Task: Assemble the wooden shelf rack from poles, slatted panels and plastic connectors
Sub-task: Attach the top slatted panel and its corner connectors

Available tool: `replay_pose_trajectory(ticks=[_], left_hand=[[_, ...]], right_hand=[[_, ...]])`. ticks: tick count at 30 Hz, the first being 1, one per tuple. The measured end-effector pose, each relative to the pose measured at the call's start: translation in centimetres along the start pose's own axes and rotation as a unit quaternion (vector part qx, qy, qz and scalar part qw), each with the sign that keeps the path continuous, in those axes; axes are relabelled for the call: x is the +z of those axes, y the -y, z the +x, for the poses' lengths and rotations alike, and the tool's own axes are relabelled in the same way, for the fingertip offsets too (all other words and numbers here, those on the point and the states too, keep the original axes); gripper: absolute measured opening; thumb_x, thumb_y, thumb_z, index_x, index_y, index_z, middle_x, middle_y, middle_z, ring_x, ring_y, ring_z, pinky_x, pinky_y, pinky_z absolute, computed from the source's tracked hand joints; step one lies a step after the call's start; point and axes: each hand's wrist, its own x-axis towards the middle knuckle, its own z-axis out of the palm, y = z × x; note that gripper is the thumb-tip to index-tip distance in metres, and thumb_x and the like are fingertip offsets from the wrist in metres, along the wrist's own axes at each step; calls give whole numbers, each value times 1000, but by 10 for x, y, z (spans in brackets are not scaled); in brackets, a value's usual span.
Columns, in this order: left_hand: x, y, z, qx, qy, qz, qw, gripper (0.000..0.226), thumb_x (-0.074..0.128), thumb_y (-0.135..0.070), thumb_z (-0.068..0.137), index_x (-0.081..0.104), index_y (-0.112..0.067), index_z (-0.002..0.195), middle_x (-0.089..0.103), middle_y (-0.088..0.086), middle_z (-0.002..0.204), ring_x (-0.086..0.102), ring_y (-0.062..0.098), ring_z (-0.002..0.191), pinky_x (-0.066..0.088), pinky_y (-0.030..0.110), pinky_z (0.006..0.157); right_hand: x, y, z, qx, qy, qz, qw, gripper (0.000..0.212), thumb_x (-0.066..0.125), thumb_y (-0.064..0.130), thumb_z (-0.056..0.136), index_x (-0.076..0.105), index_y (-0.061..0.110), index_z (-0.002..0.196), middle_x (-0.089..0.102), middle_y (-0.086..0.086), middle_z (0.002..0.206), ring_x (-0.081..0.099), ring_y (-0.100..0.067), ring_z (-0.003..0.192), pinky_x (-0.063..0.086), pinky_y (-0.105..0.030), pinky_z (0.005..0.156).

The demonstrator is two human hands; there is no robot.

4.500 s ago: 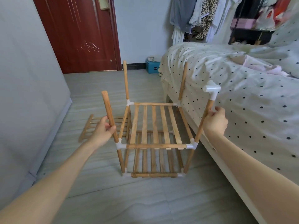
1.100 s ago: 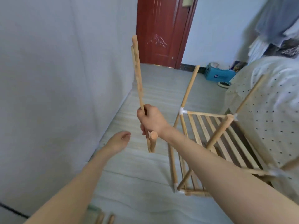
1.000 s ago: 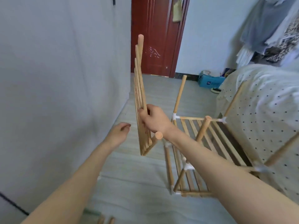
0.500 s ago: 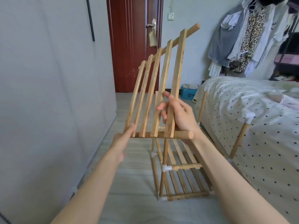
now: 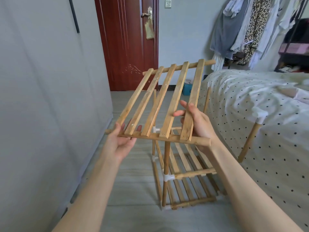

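Note:
A loose slatted wooden panel (image 5: 168, 99) hangs in the air in front of me, tilted with its far rail higher. My left hand (image 5: 121, 141) supports its near rail from below at the left end. My right hand (image 5: 198, 125) grips the rightmost slat near the same rail. Below it on the floor stands the part-built rack (image 5: 182, 174), with two slatted shelves, upright poles and white plastic connectors (image 5: 168, 177). One right-hand pole (image 5: 247, 143) carries a white connector (image 5: 258, 119) on top, against the bed.
A bed with a dotted cover (image 5: 260, 104) presses against the rack's right side. A grey wardrobe wall (image 5: 46, 97) runs along the left. A red door (image 5: 128, 41) stands behind, with a blue box (image 5: 186, 88) on the floor and clothes (image 5: 242, 25) hanging at the back right.
My right hand has brought the panel from the floor on the left and swung it from upright to nearly flat above the rack. My left hand has come up under its near rail.

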Motion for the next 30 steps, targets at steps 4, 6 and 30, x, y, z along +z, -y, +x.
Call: replay_pose_trajectory(ticks=[4,6,30], left_hand=[[2,-18,4,28,41,-41,998,46,41,-41,97,54,1,112,69,18,106,68,36,96,51,56,85],[2,-25,5,34,38,-38,998,47,41,-40,98,53,1,116,70,18,104,69,32,92,52,52,79],[-22,-52,0,144,-43,-68,986,32,36,-22,99,56,3,95,70,14,89,68,28,91,55,44,62]], right_hand=[[-4,-11,5,31,-6,-40,999,50,39,46,96,76,22,72,68,-5,111,61,2,74,41,-25,81],[-5,-13,7,40,3,-39,998,49,40,46,96,75,19,76,61,-20,115,62,-1,66,47,-17,67],[0,-81,-3,197,134,-258,936,27,50,21,94,51,20,121,60,5,102,61,-11,91,52,-24,76]])
